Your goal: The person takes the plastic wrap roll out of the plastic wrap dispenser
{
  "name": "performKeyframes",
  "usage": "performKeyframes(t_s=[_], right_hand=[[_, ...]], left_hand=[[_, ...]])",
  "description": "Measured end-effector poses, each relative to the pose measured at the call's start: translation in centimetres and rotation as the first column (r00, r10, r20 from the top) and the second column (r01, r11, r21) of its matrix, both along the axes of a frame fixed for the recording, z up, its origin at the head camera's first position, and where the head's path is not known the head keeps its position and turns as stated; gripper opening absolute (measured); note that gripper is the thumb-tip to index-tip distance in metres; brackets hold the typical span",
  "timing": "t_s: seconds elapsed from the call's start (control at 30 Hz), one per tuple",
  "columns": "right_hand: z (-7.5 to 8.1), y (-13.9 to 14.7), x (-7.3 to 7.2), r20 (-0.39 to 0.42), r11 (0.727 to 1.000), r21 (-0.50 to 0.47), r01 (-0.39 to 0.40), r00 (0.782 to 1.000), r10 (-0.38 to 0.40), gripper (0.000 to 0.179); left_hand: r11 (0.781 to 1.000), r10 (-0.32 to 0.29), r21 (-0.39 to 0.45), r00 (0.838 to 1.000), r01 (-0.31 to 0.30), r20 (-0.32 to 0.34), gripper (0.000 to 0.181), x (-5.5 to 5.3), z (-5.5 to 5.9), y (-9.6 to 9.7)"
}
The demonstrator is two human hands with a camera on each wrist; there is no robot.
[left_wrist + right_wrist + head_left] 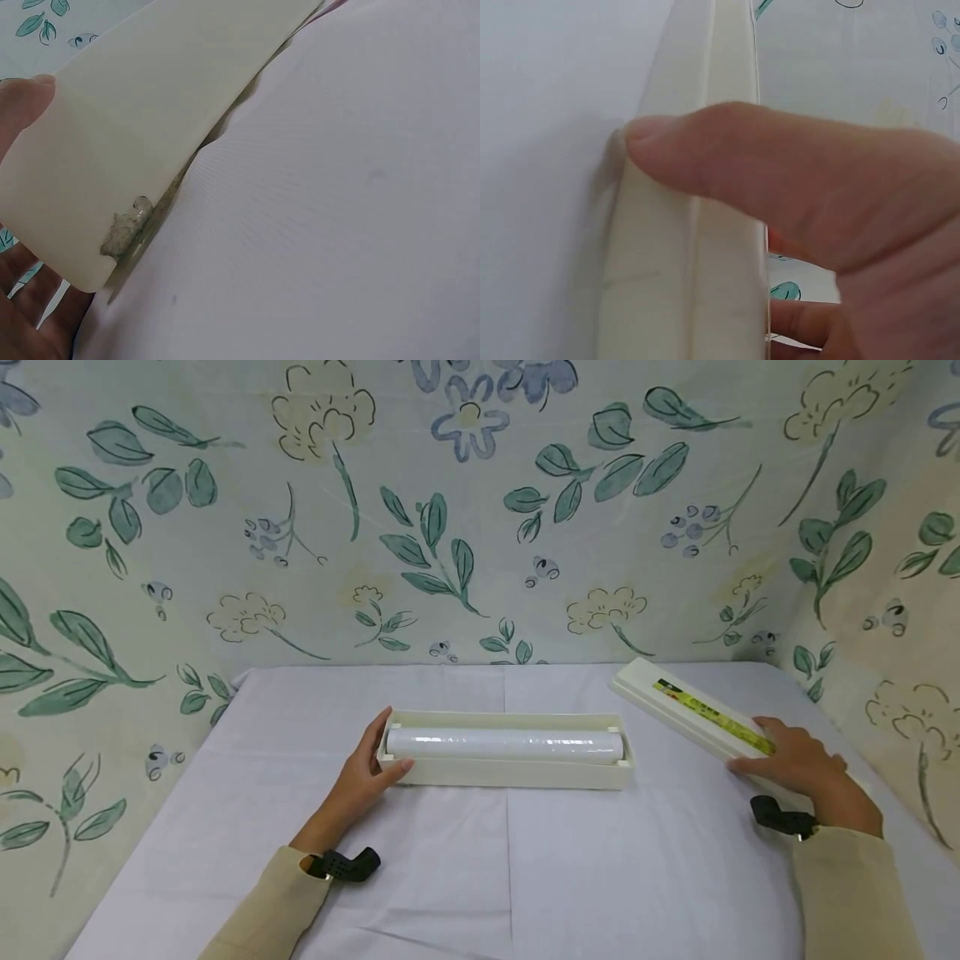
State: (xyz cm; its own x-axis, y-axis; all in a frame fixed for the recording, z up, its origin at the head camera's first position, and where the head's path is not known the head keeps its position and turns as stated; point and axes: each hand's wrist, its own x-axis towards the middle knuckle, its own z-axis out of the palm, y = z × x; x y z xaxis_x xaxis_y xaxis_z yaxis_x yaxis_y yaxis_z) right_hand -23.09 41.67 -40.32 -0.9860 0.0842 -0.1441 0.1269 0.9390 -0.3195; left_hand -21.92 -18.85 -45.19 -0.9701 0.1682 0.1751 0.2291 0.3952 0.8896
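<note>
A long cream plastic box (510,775) lies lengthwise on the table, its top uncovered. Inside it rests a shiny white roll (502,745) that looks like plastic wrap. My left hand (362,783) grips the box's left end, thumb on the front wall and fingers round the far side. In the left wrist view, a greyish patch (126,227) marks the box's wall (150,97) near a lower corner. Over at the right, my right hand (806,762) holds the long cream lid (637,681), which has a yellow-green label (712,717). The thumb (705,146) presses the lid's near side.
A white cloth (442,860) with creases and a fold line covers the table. Floral fabric (465,552) hangs behind the table and along both sides. The lid slants from the back edge toward the right side of the table, apart from the box.
</note>
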Motion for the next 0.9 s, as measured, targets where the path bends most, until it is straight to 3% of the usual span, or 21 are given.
performKeyframes(t_s=[0.33,0.9], right_hand=[[0.8,-0.5,0.0,-0.010,1.000,-0.014,-0.005,1.000,0.005,0.120],[4.0,-2.1,0.7,-0.112,0.991,-0.075,-0.114,0.988,0.105,0.106]], left_hand=[[1.000,-0.019,0.002,1.000,0.019,0.008,0.086,0.1,0.0,-0.1],[1.000,-0.012,0.007,1.000,0.012,-0.006,0.090,-0.1,-0.1,-0.1]])
